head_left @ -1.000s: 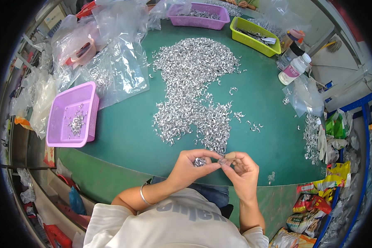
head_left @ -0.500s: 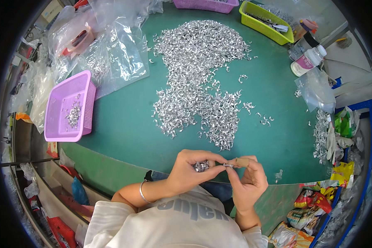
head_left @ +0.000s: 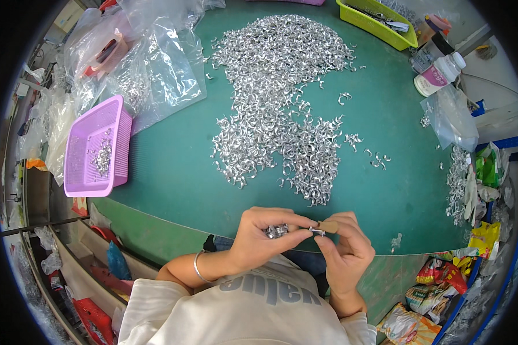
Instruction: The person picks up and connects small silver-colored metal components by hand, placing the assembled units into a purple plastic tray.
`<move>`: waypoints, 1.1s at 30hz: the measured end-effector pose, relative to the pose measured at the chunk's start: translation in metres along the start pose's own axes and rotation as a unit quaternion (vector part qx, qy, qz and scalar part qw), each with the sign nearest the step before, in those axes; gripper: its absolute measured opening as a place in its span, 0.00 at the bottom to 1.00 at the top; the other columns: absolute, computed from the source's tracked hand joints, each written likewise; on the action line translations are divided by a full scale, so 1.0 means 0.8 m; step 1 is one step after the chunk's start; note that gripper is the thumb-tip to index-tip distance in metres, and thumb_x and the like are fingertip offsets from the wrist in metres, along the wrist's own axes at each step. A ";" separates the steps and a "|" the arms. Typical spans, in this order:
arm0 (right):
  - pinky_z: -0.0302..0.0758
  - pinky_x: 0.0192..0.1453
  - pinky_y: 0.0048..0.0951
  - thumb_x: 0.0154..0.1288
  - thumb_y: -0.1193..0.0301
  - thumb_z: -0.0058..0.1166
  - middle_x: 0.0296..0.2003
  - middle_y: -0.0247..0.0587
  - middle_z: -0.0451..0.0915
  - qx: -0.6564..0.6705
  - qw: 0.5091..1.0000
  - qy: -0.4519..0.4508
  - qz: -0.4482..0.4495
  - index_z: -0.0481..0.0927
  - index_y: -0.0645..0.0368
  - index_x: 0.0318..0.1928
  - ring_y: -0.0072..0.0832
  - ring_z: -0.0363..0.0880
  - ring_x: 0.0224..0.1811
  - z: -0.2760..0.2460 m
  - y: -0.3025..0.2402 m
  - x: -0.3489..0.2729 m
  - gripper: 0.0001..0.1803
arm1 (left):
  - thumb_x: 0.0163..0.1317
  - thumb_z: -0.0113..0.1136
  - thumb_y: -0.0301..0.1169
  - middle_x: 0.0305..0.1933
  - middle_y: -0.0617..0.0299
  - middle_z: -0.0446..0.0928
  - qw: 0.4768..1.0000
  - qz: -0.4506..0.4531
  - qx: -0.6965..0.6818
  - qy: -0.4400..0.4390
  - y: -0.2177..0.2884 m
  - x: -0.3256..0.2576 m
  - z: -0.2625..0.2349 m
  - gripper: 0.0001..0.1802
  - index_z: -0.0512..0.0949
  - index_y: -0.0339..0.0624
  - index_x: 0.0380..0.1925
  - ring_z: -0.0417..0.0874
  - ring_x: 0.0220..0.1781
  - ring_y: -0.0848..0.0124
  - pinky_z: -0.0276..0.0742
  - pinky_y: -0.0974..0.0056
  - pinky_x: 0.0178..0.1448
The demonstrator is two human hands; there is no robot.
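Observation:
Above the table's near edge, my left hand [head_left: 253, 236] is closed around a clutch of small curved silver metal pieces [head_left: 277, 231]. Its thumb and index finger reach right to a single silver metal piece [head_left: 316, 231]. From the other side, my right hand [head_left: 351, 247] pinches that same piece between thumb and index finger. A tan wrap or pad [head_left: 328, 226] covers the right index fingertip. Beyond my hands, a large heap of similar silver pieces [head_left: 282, 52] spreads over the green table [head_left: 172, 167], its nearer part splitting in two.
At left stands a lilac basket [head_left: 124, 152] with some pieces inside, beside clear plastic bags [head_left: 172, 75]. A lime-green tray [head_left: 380, 29] and a white bottle [head_left: 440, 75] are at far right. More pieces [head_left: 457, 184] lie along the right edge.
The view has shifted slightly, moving the heap and far items up in the picture. My fingers have adjusted a little around the small piece; both hands still hold it.

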State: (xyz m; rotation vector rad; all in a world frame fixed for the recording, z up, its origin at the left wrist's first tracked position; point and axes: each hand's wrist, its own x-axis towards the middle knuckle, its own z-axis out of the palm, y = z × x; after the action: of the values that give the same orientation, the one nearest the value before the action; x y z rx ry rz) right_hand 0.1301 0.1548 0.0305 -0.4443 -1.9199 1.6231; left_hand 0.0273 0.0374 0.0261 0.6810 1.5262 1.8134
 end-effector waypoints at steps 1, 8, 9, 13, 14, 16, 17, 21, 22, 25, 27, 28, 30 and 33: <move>0.68 0.37 0.28 0.40 0.84 0.63 0.29 0.45 0.77 0.002 1.000 0.000 0.002 0.77 0.71 0.30 0.34 0.72 0.33 0.000 0.000 -0.001 0.13 | 0.49 0.61 0.19 0.22 0.64 0.75 1.000 -0.001 -0.003 0.000 0.000 0.000 0.000 0.09 0.81 0.36 0.33 0.70 0.22 0.82 0.64 0.75 0.24; 0.67 0.35 0.28 0.38 0.84 0.63 0.27 0.44 0.77 -0.034 0.999 0.005 -0.031 0.77 0.69 0.29 0.34 0.71 0.31 0.002 -0.002 0.001 0.12 | 0.50 0.61 0.19 0.22 0.64 0.76 1.000 -0.008 -0.010 -0.001 0.000 -0.002 0.000 0.09 0.81 0.36 0.33 0.70 0.23 0.82 0.63 0.75 0.24; 0.67 0.35 0.28 0.38 0.84 0.63 0.27 0.44 0.77 -0.061 0.997 0.005 -0.045 0.78 0.69 0.29 0.35 0.71 0.31 0.002 -0.003 0.002 0.12 | 0.50 0.61 0.19 0.22 0.64 0.76 1.000 -0.010 -0.013 0.000 0.000 -0.002 0.000 0.08 0.81 0.35 0.33 0.70 0.23 0.82 0.63 0.75 0.25; 0.67 0.34 0.29 0.36 0.84 0.63 0.25 0.42 0.77 -0.109 0.990 0.024 -0.083 0.78 0.67 0.29 0.35 0.71 0.29 0.004 -0.004 0.002 0.13 | 0.51 0.60 0.20 0.24 0.64 0.77 0.999 -0.037 -0.024 0.006 0.000 -0.003 0.001 0.08 0.81 0.35 0.33 0.70 0.24 0.83 0.64 0.76 0.25; 0.67 0.34 0.29 0.36 0.83 0.63 0.25 0.42 0.77 -0.111 0.990 0.025 -0.082 0.78 0.67 0.29 0.35 0.71 0.29 0.005 -0.005 0.002 0.13 | 0.51 0.60 0.20 0.25 0.64 0.77 0.998 -0.048 -0.026 0.009 0.001 -0.003 0.001 0.08 0.81 0.35 0.33 0.70 0.24 0.83 0.64 0.76 0.26; 0.67 0.34 0.30 0.35 0.83 0.64 0.26 0.42 0.77 -0.115 0.990 0.025 -0.083 0.78 0.67 0.29 0.35 0.71 0.29 0.006 -0.005 0.003 0.13 | 0.51 0.60 0.21 0.25 0.65 0.78 0.997 -0.065 -0.033 0.013 0.001 -0.004 0.001 0.07 0.81 0.35 0.33 0.70 0.24 0.84 0.64 0.77 0.26; 0.66 0.34 0.30 0.35 0.83 0.64 0.26 0.42 0.77 -0.118 0.989 0.023 -0.085 0.78 0.67 0.28 0.35 0.71 0.29 0.006 -0.004 0.003 0.13 | 0.52 0.60 0.21 0.26 0.65 0.78 0.997 -0.074 -0.037 0.015 0.001 -0.004 0.000 0.07 0.81 0.35 0.33 0.70 0.25 0.84 0.64 0.77 0.26; 0.63 0.34 0.30 0.35 0.80 0.65 0.26 0.39 0.77 -0.143 0.985 0.023 -0.093 0.79 0.65 0.28 0.34 0.71 0.29 0.005 -0.004 0.001 0.14 | 0.54 0.59 0.24 0.22 0.68 0.75 0.988 -0.131 -0.084 0.009 0.004 -0.003 0.000 0.06 0.80 0.35 0.33 0.66 0.21 0.85 0.59 0.78 0.23; 0.62 0.34 0.30 0.35 0.79 0.66 0.25 0.39 0.77 -0.151 0.984 0.023 -0.095 0.79 0.65 0.28 0.34 0.71 0.29 0.004 -0.004 0.001 0.14 | 0.54 0.59 0.24 0.20 0.68 0.73 0.981 -0.155 -0.118 0.003 0.004 -0.003 -0.001 0.06 0.80 0.34 0.32 0.65 0.20 0.86 0.57 0.78 0.22; 0.59 0.35 0.30 0.35 0.77 0.67 0.25 0.36 0.76 -0.197 0.972 0.034 -0.125 0.79 0.63 0.28 0.32 0.70 0.28 0.005 -0.005 0.001 0.14 | 0.56 0.59 0.26 0.17 0.70 0.69 0.965 -0.192 -0.179 -0.014 0.001 -0.003 -0.002 0.06 0.80 0.34 0.32 0.61 0.18 0.86 0.52 0.77 0.19; 0.59 0.35 0.30 0.34 0.76 0.67 0.25 0.35 0.76 -0.212 0.967 0.036 -0.136 0.79 0.62 0.28 0.32 0.70 0.28 0.005 -0.004 0.001 0.14 | 0.56 0.58 0.26 0.16 0.71 0.68 0.960 -0.200 -0.194 -0.019 -0.001 -0.003 -0.002 0.06 0.80 0.34 0.32 0.60 0.17 0.86 0.50 0.77 0.19; 0.59 0.35 0.30 0.34 0.75 0.67 0.25 0.35 0.76 -0.220 0.964 0.037 -0.142 0.79 0.62 0.28 0.32 0.70 0.28 0.005 -0.004 0.000 0.15 | 0.57 0.58 0.26 0.16 0.71 0.68 0.960 -0.201 -0.196 -0.019 -0.001 -0.003 -0.002 0.07 0.79 0.34 0.31 0.60 0.17 0.86 0.50 0.77 0.18; 0.59 0.35 0.31 0.34 0.75 0.67 0.24 0.35 0.76 -0.221 0.965 0.033 -0.134 0.79 0.62 0.27 0.32 0.70 0.28 0.003 -0.003 0.000 0.15 | 0.57 0.58 0.27 0.16 0.71 0.67 0.956 -0.207 -0.207 -0.022 -0.002 -0.004 -0.003 0.07 0.79 0.34 0.31 0.59 0.17 0.86 0.50 0.76 0.18; 0.59 0.35 0.30 0.38 0.75 0.65 0.24 0.35 0.76 -0.222 0.965 0.028 -0.133 0.79 0.62 0.28 0.31 0.69 0.28 0.003 -0.003 0.000 0.12 | 0.58 0.57 0.28 0.15 0.71 0.66 0.945 -0.223 -0.238 -0.037 -0.003 -0.004 -0.005 0.07 0.79 0.33 0.31 0.59 0.16 0.85 0.49 0.76 0.18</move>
State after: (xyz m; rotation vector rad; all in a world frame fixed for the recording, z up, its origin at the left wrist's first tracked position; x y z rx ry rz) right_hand 0.1284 0.1524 0.0326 -0.3798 -2.1917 0.9983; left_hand 0.0268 0.0323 0.0230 0.1493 1.0235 1.6816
